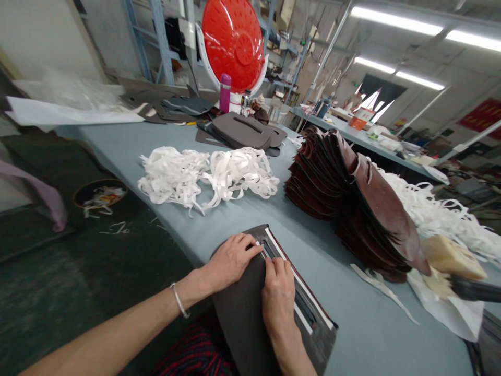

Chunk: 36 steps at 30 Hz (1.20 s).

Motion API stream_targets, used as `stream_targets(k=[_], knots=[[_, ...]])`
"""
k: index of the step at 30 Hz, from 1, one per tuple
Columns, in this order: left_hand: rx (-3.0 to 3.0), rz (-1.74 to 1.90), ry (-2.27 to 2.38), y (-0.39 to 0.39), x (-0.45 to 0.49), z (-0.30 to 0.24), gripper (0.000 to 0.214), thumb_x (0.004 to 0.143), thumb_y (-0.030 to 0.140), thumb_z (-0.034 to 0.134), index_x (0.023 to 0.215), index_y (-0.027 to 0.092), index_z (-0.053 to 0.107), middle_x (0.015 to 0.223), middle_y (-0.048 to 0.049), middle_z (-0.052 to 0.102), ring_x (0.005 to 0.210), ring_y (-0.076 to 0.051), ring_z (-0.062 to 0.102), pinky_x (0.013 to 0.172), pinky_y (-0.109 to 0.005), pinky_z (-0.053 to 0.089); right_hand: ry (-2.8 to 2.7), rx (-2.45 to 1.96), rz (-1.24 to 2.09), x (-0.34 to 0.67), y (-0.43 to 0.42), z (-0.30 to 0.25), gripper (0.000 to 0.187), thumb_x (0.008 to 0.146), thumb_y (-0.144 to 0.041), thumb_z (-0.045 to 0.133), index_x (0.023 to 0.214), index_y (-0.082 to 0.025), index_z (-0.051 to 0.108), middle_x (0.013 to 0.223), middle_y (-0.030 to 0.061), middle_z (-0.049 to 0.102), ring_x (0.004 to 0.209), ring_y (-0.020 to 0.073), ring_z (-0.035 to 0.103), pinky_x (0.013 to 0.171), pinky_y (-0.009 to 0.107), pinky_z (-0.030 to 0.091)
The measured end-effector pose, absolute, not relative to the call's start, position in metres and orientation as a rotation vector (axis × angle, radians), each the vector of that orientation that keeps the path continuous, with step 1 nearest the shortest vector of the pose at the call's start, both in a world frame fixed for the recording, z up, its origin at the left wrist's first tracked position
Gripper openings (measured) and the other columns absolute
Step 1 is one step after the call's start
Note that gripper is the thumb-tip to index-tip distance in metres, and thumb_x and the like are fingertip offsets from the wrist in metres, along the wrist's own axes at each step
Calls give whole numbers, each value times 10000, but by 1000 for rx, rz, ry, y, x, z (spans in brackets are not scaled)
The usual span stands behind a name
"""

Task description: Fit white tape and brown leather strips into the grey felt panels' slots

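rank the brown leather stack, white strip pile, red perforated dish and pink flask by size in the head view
Largest to smallest in the head view:
1. brown leather stack
2. red perforated dish and white strip pile: they look alike, and distance makes ranking them unsure
3. pink flask

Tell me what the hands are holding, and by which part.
The left hand and right hand hold a dark panel by the edge of its long slot, fingertips on the white strip lining it.
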<state>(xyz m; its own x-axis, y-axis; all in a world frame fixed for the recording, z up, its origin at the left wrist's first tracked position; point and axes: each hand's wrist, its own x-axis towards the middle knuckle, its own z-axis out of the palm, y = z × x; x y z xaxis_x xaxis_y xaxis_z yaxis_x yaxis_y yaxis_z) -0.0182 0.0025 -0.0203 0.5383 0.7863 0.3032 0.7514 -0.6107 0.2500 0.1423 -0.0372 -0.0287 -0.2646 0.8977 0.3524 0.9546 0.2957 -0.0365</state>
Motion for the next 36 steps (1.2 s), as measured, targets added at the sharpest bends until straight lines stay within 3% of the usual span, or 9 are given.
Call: stream_targets(k=[7, 13, 19, 23, 32, 36], knots=[[2758, 663, 1132, 6, -18, -27, 353, 895, 108, 426, 1227, 190, 515, 1304, -76, 522, 1242, -214, 428, 1019, -379, 379, -2251, -1731, -264, 130, -32, -28, 280, 858, -33, 434, 1060, -116, 609, 935, 108, 576, 865, 254, 489, 755, 395, 456], [2729, 682, 1073, 9, -21, -31, 347, 905, 135, 439, 1235, 197, 524, 1268, -68, 577, 1233, -182, 466, 1029, -359, 379, -2323, -1704, -380, 146, -49, -27, 261, 855, -28, 420, 989, -110, 628, 875, 113, 577, 825, 251, 494, 720, 381, 461], [2723, 704, 1070, 8, -20, -29, 349, 926, 118, 383, 1230, 192, 537, 1269, -66, 583, 1219, -166, 483, 1043, -356, 376, -2380, -1555, -415, 218, -116, -33, 354, 877, -62, 378, 1171, -133, 562, 1015, 139, 580, 917, 265, 500, 754, 397, 448], [2725, 702, 1053, 8, -20, -30, 361, 927, 110, 365, 1229, 195, 544, 1271, -68, 584, 1213, -167, 493, 1030, -370, 393, -2372, -1506, -370, 245, -143, -31, 351, 909, -117, 342, 1195, -118, 545, 1022, 151, 578, 928, 274, 493, 780, 446, 431], [2737, 675, 1043, 9, -17, -33, 342, 931, 118, 356, 1196, 189, 560, 1265, -66, 584, 1221, -187, 480, 1017, -390, 387, -2354, -1584, -215, 246, -152, -23, 307, 930, -129, 355, 1153, -81, 560, 1014, 146, 580, 920, 250, 476, 792, 434, 429], [2742, 658, 1033, 10, -15, -36, 349, 921, 114, 352, 1191, 193, 558, 1256, -61, 587, 1221, -188, 477, 1018, -392, 378, -2303, -1546, -81, 254, -159, -25, 272, 938, -140, 396, 1161, -125, 552, 1025, 115, 582, 951, 221, 493, 821, 412, 439]])
